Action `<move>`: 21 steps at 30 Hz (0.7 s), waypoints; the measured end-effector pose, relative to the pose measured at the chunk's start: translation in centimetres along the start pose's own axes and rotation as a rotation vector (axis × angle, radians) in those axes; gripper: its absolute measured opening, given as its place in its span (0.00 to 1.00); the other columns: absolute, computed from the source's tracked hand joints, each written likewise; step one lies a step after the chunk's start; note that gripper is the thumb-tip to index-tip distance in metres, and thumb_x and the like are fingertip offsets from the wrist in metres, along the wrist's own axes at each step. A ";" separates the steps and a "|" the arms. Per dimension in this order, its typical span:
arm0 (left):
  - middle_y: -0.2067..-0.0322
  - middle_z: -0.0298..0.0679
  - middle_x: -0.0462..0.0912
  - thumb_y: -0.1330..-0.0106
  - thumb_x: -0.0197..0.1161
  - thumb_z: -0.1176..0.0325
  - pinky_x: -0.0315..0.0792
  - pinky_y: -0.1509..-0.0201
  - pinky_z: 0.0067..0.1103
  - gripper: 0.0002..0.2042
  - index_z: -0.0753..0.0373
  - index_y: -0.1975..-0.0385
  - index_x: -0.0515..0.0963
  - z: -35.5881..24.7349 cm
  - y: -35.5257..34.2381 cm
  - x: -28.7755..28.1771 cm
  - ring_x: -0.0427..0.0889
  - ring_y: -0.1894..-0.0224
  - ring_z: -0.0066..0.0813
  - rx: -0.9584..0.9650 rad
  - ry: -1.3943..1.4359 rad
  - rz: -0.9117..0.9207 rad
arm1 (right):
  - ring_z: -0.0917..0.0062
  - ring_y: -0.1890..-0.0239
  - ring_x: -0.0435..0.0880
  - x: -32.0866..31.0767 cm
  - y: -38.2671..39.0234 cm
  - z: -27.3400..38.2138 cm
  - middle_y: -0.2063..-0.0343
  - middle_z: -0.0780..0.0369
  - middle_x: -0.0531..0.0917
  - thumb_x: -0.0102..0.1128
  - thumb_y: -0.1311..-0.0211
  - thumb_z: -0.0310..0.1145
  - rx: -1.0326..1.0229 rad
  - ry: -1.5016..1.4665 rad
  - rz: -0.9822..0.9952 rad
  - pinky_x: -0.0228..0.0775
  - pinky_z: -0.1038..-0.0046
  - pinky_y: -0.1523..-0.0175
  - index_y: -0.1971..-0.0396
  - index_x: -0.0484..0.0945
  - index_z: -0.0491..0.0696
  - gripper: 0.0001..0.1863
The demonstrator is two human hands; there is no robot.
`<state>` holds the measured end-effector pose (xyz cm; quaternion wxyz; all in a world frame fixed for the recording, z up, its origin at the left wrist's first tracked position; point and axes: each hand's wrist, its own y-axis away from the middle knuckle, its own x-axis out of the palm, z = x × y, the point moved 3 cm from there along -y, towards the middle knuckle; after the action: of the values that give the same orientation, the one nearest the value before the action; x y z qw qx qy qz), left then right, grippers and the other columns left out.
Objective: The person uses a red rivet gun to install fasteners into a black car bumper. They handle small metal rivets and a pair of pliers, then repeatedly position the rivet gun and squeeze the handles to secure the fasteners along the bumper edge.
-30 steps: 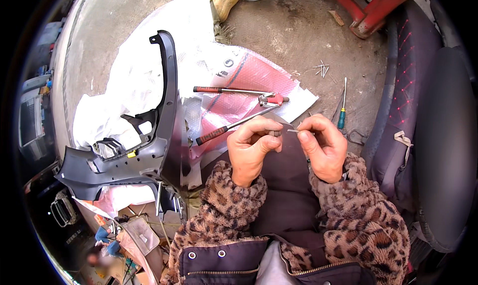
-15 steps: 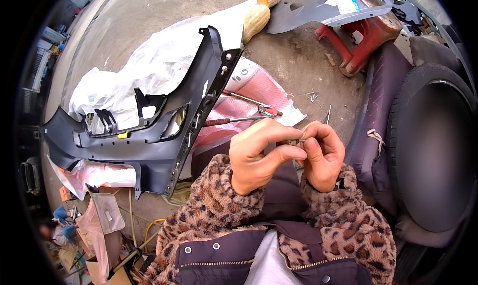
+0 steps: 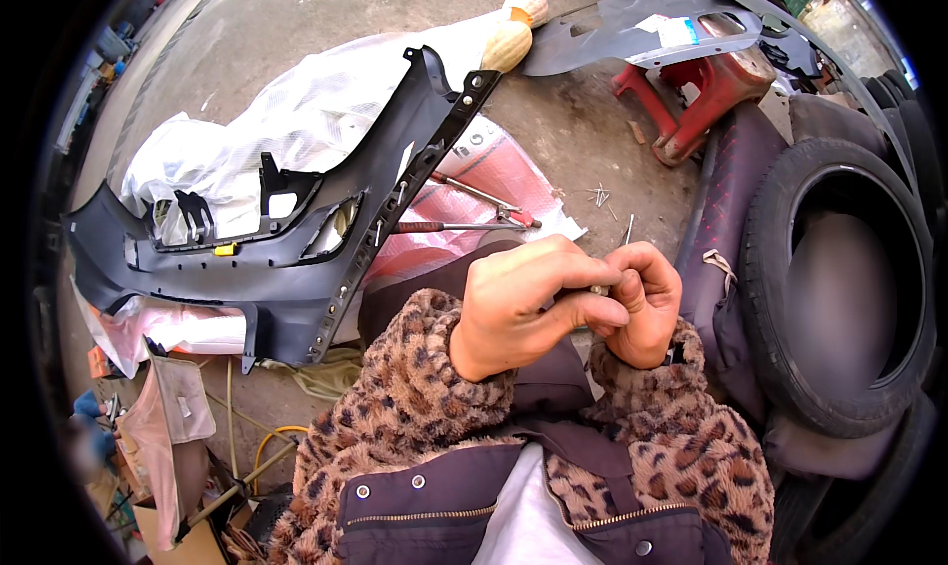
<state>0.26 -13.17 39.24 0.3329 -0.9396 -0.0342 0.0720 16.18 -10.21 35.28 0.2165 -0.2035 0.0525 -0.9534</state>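
Observation:
My left hand [image 3: 528,308] and my right hand [image 3: 647,303] meet in front of me, both closed with thumb and forefinger pinched together. Between their fingertips is a small pale fastener [image 3: 598,289], mostly hidden, so its exact kind cannot be made out. Left of the hands lies a black plastic car bumper cover [image 3: 286,293], with several fasteners along its slanted edge strip [image 3: 403,192]. Neither hand touches it. Beyond the hands, several loose screws or nails [image 3: 598,197] lie on the ground, and another thin metal one [image 3: 629,229] shows just behind my right hand.
A red-handled screwdriver [image 3: 434,226] and a red-handled long tool [image 3: 479,197] lie on a pink woven sack [image 3: 509,165]. White sheeting [image 3: 296,96] and gourds [image 3: 507,46] are behind the bumper. At right are a red stool [image 3: 676,130] under a grey panel [image 3: 592,46], a dark cushion [image 3: 726,190] and tires [image 3: 780,298].
My view has shifted slightly, and the scene sits a little further left. My fingers have closed nearer together, so less of the small fastener shows. Both hands keep their pinch.

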 end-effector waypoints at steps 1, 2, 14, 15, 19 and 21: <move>0.73 0.41 0.85 0.53 0.77 0.76 0.75 0.68 0.21 0.15 0.66 0.63 0.85 0.0 0.1 0.1 0.84 0.72 0.31 0.006 0.010 0.000 | 0.89 0.84 0.66 0.0 0.0 0.0 0.81 0.67 0.76 0.60 0.28 0.42 -0.001 0.004 0.011 0.54 0.84 0.79 0.60 0.76 0.40 0.17; 0.73 0.41 0.85 0.53 0.77 0.76 0.75 0.68 0.21 0.15 0.67 0.63 0.85 -0.1 0.1 0.1 0.84 0.72 0.31 0.015 0.026 -0.003 | 0.90 0.85 0.65 0.1 0.0 0.1 0.81 0.68 0.75 0.59 0.28 0.42 0.022 -0.052 0.029 0.53 0.83 0.80 0.60 0.76 0.40 0.17; 0.68 0.42 0.84 0.41 0.68 0.81 0.76 0.62 0.22 0.09 0.69 0.60 0.80 4.3 2.4 0.1 0.84 0.68 0.30 -0.453 0.019 0.133 | 0.90 0.73 0.74 0.7 -1.2 -0.3 0.74 0.68 0.79 0.63 0.30 0.31 0.027 0.198 -0.124 0.65 0.85 0.69 0.55 0.73 0.41 0.12; 0.68 0.42 0.84 0.40 0.66 0.81 0.76 0.62 0.22 0.09 0.69 0.59 0.80 4.7 3.5 -0.3 0.84 0.68 0.30 -0.498 -0.039 0.179 | 0.90 0.71 0.75 0.9 -1.4 -1.4 0.74 0.68 0.80 0.64 0.31 0.32 0.021 0.327 -0.053 0.67 0.84 0.67 0.54 0.72 0.41 0.14; 0.69 0.38 0.83 0.29 0.60 0.77 0.73 0.66 0.18 0.06 0.70 0.57 0.79 7.3 7.3 -0.7 0.80 0.70 0.22 -0.769 0.202 0.073 | 0.89 0.75 0.73 -1.6 0.1 -6.2 0.76 0.67 0.78 0.63 0.30 0.35 0.174 0.178 -0.056 0.65 0.83 0.69 0.54 0.73 0.41 0.14; 0.72 0.35 0.77 0.25 0.58 0.68 0.68 0.67 0.17 0.11 0.71 0.53 0.77 8.6 8.6 -1.7 0.74 0.72 0.21 -0.783 0.432 -0.057 | 0.87 0.75 0.75 -6.0 2.2 -11.8 0.78 0.67 0.78 0.61 0.29 0.34 0.436 0.040 -0.193 0.70 0.80 0.68 0.56 0.74 0.41 0.12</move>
<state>-2.62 -14.68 27.40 -0.0463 -0.9869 -0.0144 -0.1536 17.13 -9.41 21.92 0.1623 -0.1370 -0.1699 -0.9623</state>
